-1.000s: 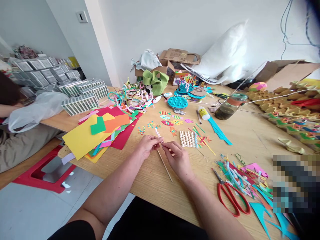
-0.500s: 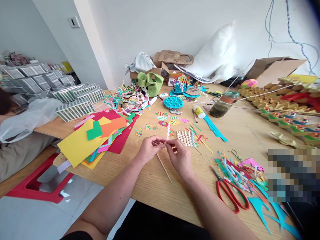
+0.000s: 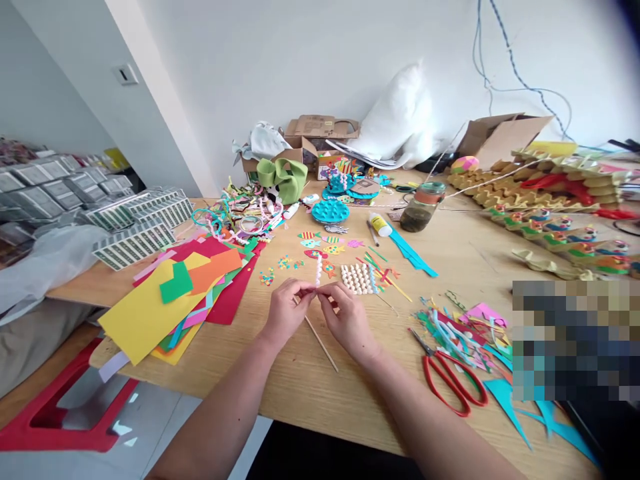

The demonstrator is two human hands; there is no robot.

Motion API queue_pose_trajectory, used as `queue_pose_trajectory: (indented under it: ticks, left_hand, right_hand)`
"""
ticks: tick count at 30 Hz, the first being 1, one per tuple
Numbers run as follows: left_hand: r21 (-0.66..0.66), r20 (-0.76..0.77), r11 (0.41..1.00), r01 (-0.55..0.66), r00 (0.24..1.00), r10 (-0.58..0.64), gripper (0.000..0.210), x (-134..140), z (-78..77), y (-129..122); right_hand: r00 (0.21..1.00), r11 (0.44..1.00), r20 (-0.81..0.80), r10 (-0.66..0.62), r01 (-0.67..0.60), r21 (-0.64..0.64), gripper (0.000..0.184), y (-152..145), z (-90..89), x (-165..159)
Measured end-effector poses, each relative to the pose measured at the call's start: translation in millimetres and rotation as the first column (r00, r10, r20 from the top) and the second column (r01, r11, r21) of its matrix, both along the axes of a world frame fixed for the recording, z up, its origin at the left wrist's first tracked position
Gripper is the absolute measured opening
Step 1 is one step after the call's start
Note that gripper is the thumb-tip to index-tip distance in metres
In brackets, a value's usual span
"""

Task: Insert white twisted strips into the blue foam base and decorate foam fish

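Between my fingertips stands a thin, pale pink-white twisted strip [image 3: 319,268], upright, its lower end pinched by both hands. My left hand [image 3: 289,310] is closed, thumb and forefinger on that end. Closed in the same sort of pinch, my right hand [image 3: 345,320] meets it from the other side. Beneath them a thin wooden stick [image 3: 321,344] lies on the table. Several rows of cream, bumpy pieces [image 3: 357,279] lie just beyond my right hand. Colourful paper fish [image 3: 333,250] are spread behind the strip, with small confetti dots [image 3: 267,276] to their left.
Coloured paper sheets [image 3: 145,310] are piled at left. Red-handled scissors [image 3: 453,383] lie at right beside paper scraps [image 3: 455,337]. Farther back are a glue bottle [image 3: 381,225], a jar of dark liquid [image 3: 423,208] and a blue bumpy disc [image 3: 331,212]. Egg-carton pieces [image 3: 560,230] cover the right back.
The view has swung a little to the right, so everything sits farther left in the picture. Both hands keep their pinch on the twisted strip, which stays upright.
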State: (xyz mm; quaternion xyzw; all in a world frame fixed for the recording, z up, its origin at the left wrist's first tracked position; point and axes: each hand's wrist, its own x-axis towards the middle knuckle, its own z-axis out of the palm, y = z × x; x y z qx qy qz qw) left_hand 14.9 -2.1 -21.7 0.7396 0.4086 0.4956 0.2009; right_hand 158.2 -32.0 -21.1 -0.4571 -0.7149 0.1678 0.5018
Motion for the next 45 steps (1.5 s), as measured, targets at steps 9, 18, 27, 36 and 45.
queue_pose_trajectory:
  ticks: [9, 18, 27, 36, 45]
  left_hand:
    - [-0.111, 0.107, 0.993, 0.045, 0.994, -0.034, 0.008, -2, -2.2, 3]
    - [-0.260, -0.057, 0.965, 0.048, 0.996, -0.065, 0.009, 14, 15.4, 11]
    - [-0.199, -0.222, 0.980, 0.011, 0.973, -0.056, 0.008, 46, -10.3, 38]
    - [-0.120, -0.294, 0.992, -0.024, 0.956, -0.013, 0.015, 52, -19.0, 41]
    - [-0.173, -0.289, 0.981, 0.085, 0.948, -0.132, 0.015, 54, -14.9, 39]
  right_hand:
    - [0.998, 0.978, 0.021, -0.059, 0.054, 0.202, 0.020, -7, 5.2, 1]
    - [0.987, 0.928, 0.155, 0.036, -0.091, 0.362, 0.028, -14, 11.5, 3]
    - [0.974, 0.932, 0.227, 0.012, -0.093, 0.351, 0.026, -12, 9.1, 7]
    - [0.970, 0.946, 0.238, 0.042, -0.115, 0.303, 0.023, -11, 11.4, 9]
    - [0.970, 0.951, 0.242, 0.035, -0.107, 0.291, 0.023, -10, 11.0, 8]
